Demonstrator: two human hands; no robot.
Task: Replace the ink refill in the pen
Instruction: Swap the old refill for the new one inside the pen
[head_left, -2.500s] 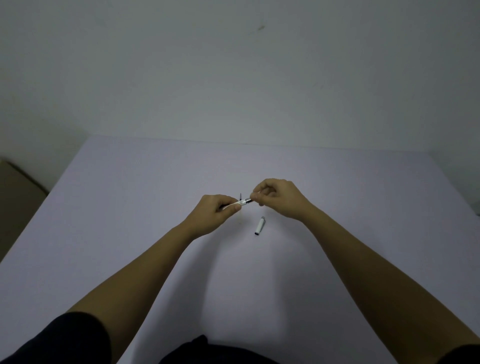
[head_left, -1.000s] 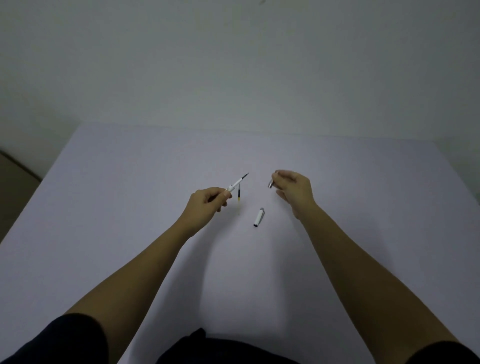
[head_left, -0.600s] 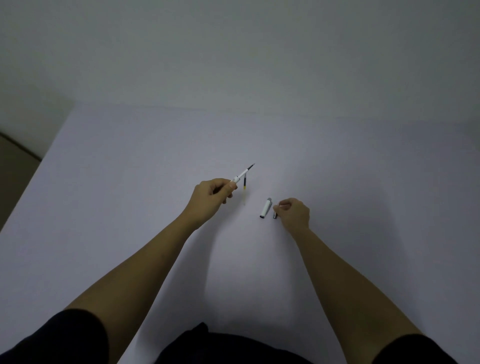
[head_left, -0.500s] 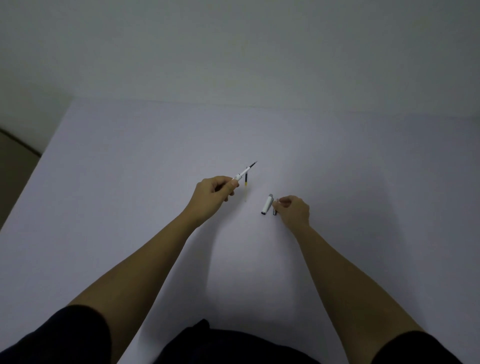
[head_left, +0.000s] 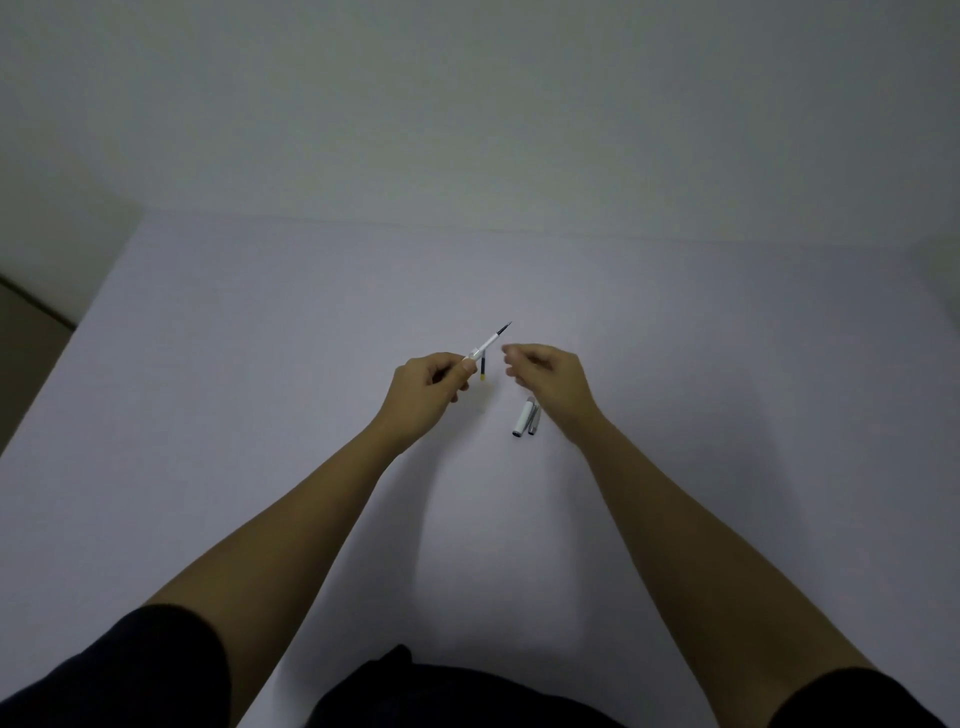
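Note:
My left hand (head_left: 427, 387) grips a white pen barrel (head_left: 480, 349) whose thin dark refill tip (head_left: 504, 329) sticks out, pointing up and to the right. A short dark refill with a yellow end (head_left: 483, 367) lies on the table just behind that hand. My right hand (head_left: 550, 374) hovers a little right of the refill tip, fingers curled but apart, with nothing in them. Below the right hand, a white pen cap (head_left: 522, 418) and a small grey pen tip piece (head_left: 534, 421) lie side by side on the table.
The work surface is a pale lavender table (head_left: 260, 364) against a plain wall. Its left edge (head_left: 57, 358) drops off to a brown floor. Dark sleeves show at the bottom corners.
My right hand has set the grey piece down beside the white cap and lifted back up toward the refill tip. My left hand has kept the barrel steady.

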